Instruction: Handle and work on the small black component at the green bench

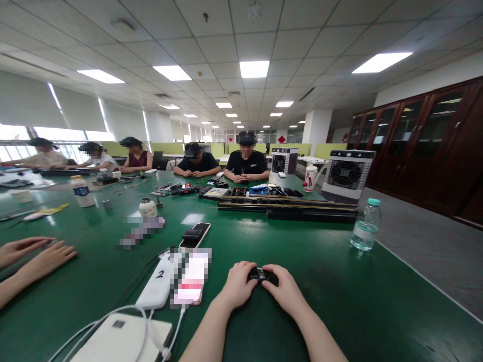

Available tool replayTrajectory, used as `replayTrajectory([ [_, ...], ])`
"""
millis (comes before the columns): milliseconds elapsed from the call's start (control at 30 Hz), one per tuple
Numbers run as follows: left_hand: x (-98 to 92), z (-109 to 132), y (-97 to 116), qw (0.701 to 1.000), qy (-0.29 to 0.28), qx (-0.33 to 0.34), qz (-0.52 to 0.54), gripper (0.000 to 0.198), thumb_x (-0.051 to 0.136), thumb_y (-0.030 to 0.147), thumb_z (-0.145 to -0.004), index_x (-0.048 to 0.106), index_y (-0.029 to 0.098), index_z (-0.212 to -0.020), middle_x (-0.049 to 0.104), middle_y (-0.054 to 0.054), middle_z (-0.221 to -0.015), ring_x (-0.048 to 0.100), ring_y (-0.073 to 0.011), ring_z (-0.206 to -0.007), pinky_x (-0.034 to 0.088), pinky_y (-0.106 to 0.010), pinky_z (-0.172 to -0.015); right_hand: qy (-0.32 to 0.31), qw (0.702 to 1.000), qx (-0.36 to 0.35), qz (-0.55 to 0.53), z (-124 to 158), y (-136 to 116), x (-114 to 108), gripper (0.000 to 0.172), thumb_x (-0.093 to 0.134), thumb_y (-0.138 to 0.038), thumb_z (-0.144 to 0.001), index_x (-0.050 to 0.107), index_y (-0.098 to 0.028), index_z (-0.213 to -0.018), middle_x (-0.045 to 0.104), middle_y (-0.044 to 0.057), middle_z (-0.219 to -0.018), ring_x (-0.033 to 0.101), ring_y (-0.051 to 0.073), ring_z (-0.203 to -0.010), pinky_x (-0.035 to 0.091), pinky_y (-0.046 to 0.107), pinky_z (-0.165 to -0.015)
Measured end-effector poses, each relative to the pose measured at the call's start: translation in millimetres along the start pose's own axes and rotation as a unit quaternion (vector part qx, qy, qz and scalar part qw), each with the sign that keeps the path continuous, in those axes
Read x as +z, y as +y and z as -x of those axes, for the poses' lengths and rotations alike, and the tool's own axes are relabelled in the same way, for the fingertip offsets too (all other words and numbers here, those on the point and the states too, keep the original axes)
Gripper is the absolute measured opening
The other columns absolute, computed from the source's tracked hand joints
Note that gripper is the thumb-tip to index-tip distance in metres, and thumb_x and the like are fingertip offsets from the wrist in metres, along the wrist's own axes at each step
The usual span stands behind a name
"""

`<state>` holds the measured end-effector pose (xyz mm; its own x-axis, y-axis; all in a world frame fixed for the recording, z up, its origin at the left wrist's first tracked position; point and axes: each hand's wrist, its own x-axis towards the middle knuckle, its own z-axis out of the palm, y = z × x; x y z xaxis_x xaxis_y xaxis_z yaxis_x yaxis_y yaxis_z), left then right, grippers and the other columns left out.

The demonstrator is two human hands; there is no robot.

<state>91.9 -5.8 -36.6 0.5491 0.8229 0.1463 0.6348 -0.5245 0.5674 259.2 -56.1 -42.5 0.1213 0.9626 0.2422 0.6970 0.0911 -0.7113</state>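
On the near part of the green table, a small black object is held between the left hand and the right hand, directly ahead of the wearer. It is pinched at one end by the left thumb and fingers and at the other by the right; the outer fingers are curled and partly hidden. Whether the object is rested on the tabletop or lifted just off it cannot be told.

Because so little of it is left uncovered, a slip could easily be caused by uneven pressure from the two thumbs, and any loose piece could be flicked across the smooth, shiny surface. Its details could also be misjudged, since much of it is masked by the fingertips.

Beside the left forearm, a bright-screened phone is joined to a white cable; if the arm were swung outward, the cable could be snagged and the phone dragged. The water bottle is placed well apart, so less danger is posed there.
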Motion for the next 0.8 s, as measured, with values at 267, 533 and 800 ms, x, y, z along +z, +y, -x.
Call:
replayTrajectory([
  [267,2.8,-0.9,-3.6,1.000,0.013,0.003,0.013,0.043,0.052,0.028,-0.078,0.056,0.017,-0.120,0.057,-0.007,-0.119,0.048,-0.0216,-0.111,0.035,-0.030,-0.098,0.006,1.000,-0.004,-0.007,-1.4,4.9,0.9,0.023,0.058,-0.028,-0.073,0.071,-0.022,-0.091,0.070,0.006,-0.104,0.060,0.024,-0.105,0.041,0.038,-0.098],
  [533,2.3,-0.8,-2.2,1.000,0.007,-0.005,0.015,0.046,0.049,0.028,-0.079,0.053,0.017,-0.124,0.056,-0.008,-0.121,0.047,-0.0229,-0.113,0.034,-0.032,-0.099,0.004,1.000,0.013,-0.017,-1.3,6.1,-0.3,0.027,0.059,-0.029,-0.072,0.069,-0.021,-0.096,0.069,0.006,-0.106,0.060,0.023,-0.104,0.042,0.037,-0.096],
  [800,2.7,-1.1,-1.7,1.000,0.009,-0.010,0.012,0.047,0.050,0.029,-0.079,0.052,0.015,-0.124,0.055,-0.010,-0.123,0.046,-0.0240,-0.115,0.033,-0.033,-0.101,0.001,1.000,0.029,-0.008,-0.9,3.3,-3.4,0.027,0.055,-0.027,-0.074,0.068,-0.021,-0.097,0.070,0.006,-0.104,0.060,0.023,-0.103,0.043,0.036,-0.095],
])
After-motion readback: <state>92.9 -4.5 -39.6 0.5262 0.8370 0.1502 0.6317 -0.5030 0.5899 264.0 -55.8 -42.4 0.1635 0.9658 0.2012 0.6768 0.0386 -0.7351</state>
